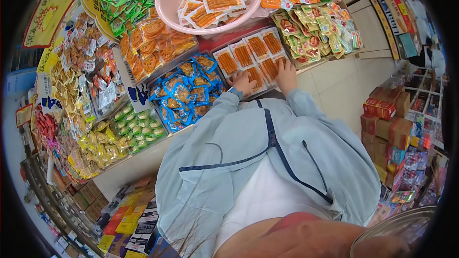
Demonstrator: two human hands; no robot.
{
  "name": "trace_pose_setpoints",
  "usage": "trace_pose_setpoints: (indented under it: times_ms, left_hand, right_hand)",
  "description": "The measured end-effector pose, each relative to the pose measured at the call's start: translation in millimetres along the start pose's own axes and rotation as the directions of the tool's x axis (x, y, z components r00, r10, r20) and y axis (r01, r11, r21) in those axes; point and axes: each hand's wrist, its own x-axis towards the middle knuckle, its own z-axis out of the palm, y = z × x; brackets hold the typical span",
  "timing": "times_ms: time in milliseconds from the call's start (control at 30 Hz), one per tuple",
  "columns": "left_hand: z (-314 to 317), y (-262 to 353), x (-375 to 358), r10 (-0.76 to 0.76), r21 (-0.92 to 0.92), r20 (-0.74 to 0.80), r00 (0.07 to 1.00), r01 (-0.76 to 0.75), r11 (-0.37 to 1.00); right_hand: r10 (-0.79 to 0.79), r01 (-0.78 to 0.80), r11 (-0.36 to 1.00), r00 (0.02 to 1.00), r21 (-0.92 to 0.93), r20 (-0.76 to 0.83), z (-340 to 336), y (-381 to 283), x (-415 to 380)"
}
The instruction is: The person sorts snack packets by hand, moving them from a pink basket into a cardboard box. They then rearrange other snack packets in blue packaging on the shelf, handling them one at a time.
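- Snack-stick packets [243,53], rows in display tray [260,93], near side of pink basin [167,0].
- Left hand [245,83]: half-curled at near-left packets; can't tell if gripping.
- Right hand [287,75]: over near-right packets; grip can't tell.
- Blue-wrapped snacks [184,91] left, gold packets [306,33] right.

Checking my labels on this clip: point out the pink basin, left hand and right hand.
Pink basin [167,1]: head view, inner wall at picture left.
Left hand [243,82]: head view, back of the hand.
Right hand [287,77]: head view, back of the hand.
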Motion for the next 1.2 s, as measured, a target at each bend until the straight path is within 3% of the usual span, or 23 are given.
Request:
trace_pose_setpoints:
  times_ms: [133,333,433,533,633,733,833,933,967,1033,1133,1200]
  left_hand:
    - [0.3,2.2,2.3,-0.015,-0.022,-0.031,0.999,0.015,1.0]
    - [16.4,-23.5,18.0,0.183,-0.025,-0.038,0.982,-0.184,0.983]
    - [4.9,-5.3,4.6,0.047,-0.008,0.011,0.999,-0.047,0.999]
    - [-14.3,15.1,-5.3,-0.003,0.047,0.087,0.996,-0.001,0.999]
    - [-16.0,20.0,0.6,-0.009,0.096,0.133,0.991,-0.004,0.995]
    - [-28.4,26.7,-0.7,0.038,-0.15,0.207,0.978,-0.007,0.989]
    - [-30.2,25.3,-2.3,0.13,-0.277,0.193,0.973,-0.073,0.958]
    - [-41.8,31.1,-13.4,0.181,-0.458,0.134,0.974,-0.101,0.883]
    - [-44.4,32.3,-12.8,0.203,-0.489,0.138,0.969,-0.111,0.865]
    - [-45.9,33.0,-13.6,0.245,-0.554,0.15,0.958,-0.124,0.823]
    - [-43.9,38.6,-8.1,0.158,-0.67,0.202,0.967,0.018,0.742]
    - [-46.0,43.5,-8.6,0.056,-0.779,0.194,0.979,0.119,0.616]
  right_hand:
    - [0.011,-0.013,0.999,0.997,0.031,0.082,7.3,11.2,4.3]
    - [0.035,-0.035,0.999,0.999,0.002,0.019,0.0,1.7,0.9]
    - [0.094,-0.101,0.995,0.978,0.028,0.187,-10.1,-3.7,8.8]
    - [0.09,-0.106,0.992,0.976,0.073,0.196,-3.5,1.3,10.0]
    - [0.108,-0.171,0.967,0.946,0.189,0.306,-2.6,15.1,20.5]
    - [0.144,-0.236,0.915,0.949,0.328,0.28,-25.3,13.6,19.2]
    - [0.142,-0.234,0.857,0.964,0.459,0.225,-5.0,22.3,15.4]
    - [0.302,-0.357,0.68,0.932,0.64,0.2,-15.6,7.5,8.0]
    - [0.297,-0.395,0.559,0.916,0.729,0.268,-15.8,2.3,8.7]
    - [0.257,-0.468,0.28,0.878,0.839,0.404,-21.4,-12.1,9.1]
    - [0.056,-0.524,-0.207,0.837,0.826,0.544,-52.0,-40.5,17.1]
    - [-0.014,-0.579,-0.266,0.802,0.771,0.597,-48.7,-40.2,23.0]
